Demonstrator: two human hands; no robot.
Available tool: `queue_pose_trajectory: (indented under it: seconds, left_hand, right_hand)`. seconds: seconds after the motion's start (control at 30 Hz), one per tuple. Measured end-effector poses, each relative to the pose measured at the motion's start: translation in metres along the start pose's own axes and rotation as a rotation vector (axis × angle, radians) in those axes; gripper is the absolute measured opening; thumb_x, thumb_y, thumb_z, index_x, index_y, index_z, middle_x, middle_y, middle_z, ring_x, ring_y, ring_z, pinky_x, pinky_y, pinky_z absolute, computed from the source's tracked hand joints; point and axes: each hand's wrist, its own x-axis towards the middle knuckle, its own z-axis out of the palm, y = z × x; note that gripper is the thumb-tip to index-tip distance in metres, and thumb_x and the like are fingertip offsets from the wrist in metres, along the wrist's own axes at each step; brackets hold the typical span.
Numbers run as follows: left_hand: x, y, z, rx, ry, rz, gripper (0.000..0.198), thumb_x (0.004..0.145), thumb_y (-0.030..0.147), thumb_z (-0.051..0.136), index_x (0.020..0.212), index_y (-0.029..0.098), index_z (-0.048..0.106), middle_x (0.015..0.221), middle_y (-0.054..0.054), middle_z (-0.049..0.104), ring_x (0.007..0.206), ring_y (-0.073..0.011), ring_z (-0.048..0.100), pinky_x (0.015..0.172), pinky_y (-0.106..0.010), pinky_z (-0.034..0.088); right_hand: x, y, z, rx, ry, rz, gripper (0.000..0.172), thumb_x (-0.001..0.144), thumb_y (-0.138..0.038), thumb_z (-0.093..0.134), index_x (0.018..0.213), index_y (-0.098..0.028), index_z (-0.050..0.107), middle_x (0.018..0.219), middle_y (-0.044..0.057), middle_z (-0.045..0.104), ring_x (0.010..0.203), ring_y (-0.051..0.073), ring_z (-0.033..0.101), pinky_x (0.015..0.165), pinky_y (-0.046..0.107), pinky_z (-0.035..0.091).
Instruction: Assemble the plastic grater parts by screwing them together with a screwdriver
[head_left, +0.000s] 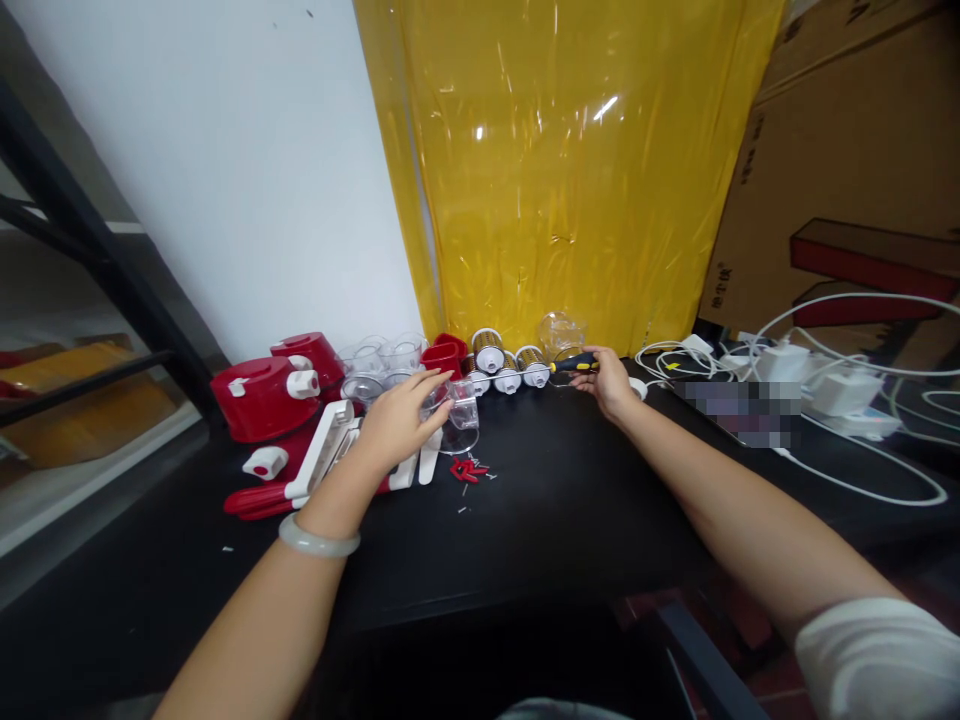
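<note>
My left hand (401,420) is curved over a clear plastic cup-like part (463,418), its thumb on the near side and fingers across the top. Part of that piece is hidden behind the hand. In my right hand (606,382) is a screwdriver (576,363) with a black and yellow handle, its shaft pointing left past several ribbed cylinders with white ends (534,370). Just below the clear part lie small red pieces (466,468) and some screws (491,476). More clear cups (382,355) stand behind my left hand, beside red plastic parts (444,354).
Red housings with white knobs (259,395) and red-and-white handles (259,498) crowd the left of the black table (555,530). At right are a phone-like device (720,410), white chargers (847,390) and looping cables. Yellow film (570,180) and a cardboard box (847,170) stand behind.
</note>
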Motion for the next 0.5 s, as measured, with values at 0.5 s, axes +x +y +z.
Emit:
queue_pose_trajectory:
  seconds: [0.5]
  left_hand:
    - [0.0002,0.0001,-0.0007,-0.012,-0.002,-0.007,0.044,0.095,0.044,0.046,0.135,0.026,0.053,0.138,-0.006,0.057,0.123,-0.0257,0.056,0.102,-0.043,0.047]
  right_hand:
    - [0.0026,0.0049,0.0015,-0.066,0.055,-0.031,0.021,0.089,-0.043,0.044,0.090,-0.023,0.049,0.048,-0.005,0.052,0.039,0.014,0.054,0.038,0.021,0.041]
